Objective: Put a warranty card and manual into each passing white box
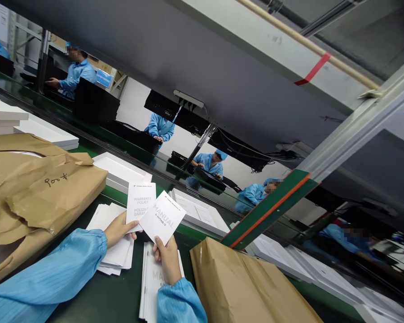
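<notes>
My left hand (118, 229) pinches a white leaflet printed "Warranty Policy" (140, 202) and holds it upright over a loose stack of white leaflets (111, 251). My right hand (167, 260) grips a white booklet printed "Manual" (163, 217) by its lower edge, tilted and overlapping the warranty leaflet. Under the right hand lies a stack of manuals (149, 282) on the dark green table. Both sleeves are light blue.
A crumpled brown paper wrap (37, 188) lies at left, another brown paper bag (245, 287) at right. White flat boxes (121, 170) ride a conveyor behind. A green and orange rail (269, 211) slants across. Several workers in blue sit beyond the line.
</notes>
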`<state>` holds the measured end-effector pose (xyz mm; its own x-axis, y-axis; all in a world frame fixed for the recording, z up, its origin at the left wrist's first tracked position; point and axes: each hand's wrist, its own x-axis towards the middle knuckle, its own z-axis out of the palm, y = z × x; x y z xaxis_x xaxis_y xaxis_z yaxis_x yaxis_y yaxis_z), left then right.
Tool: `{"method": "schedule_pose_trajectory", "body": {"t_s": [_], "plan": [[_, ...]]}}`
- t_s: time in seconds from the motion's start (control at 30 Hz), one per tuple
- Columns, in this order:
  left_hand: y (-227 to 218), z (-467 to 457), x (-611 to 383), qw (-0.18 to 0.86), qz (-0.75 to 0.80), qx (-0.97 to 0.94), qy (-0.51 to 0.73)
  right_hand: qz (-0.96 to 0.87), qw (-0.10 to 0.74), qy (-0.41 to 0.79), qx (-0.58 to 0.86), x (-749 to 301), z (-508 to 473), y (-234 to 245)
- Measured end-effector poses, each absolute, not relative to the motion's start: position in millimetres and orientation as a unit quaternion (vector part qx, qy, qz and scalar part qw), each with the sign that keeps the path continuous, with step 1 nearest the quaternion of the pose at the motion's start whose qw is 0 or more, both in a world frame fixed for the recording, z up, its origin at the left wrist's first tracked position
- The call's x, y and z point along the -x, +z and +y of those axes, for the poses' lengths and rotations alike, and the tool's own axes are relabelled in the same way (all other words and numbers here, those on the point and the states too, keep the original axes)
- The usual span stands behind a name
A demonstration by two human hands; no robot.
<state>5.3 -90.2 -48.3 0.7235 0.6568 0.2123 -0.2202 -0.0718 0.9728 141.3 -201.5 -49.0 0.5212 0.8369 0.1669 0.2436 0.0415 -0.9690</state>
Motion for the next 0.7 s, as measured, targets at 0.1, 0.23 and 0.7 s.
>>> {"method": "schedule_pose_trajectory", "body": {"t_s": [0.1, 0.23, 0.7], "plan": [[-48, -91, -4, 0.613, 0.198, -0.678, 0.354, -0.419, 0.594, 0.244, 0.642, -138, -201, -49], [-42, -90, 3, 0.555, 0.267, -0.688, 0.384, -0.411, 0.602, 0.251, 0.637, -136, -199, -51], [-15, -74, 16, 0.579, 0.258, -0.697, 0.334, -0.384, 0.638, 0.274, 0.609, -139, -197, -57]]}}
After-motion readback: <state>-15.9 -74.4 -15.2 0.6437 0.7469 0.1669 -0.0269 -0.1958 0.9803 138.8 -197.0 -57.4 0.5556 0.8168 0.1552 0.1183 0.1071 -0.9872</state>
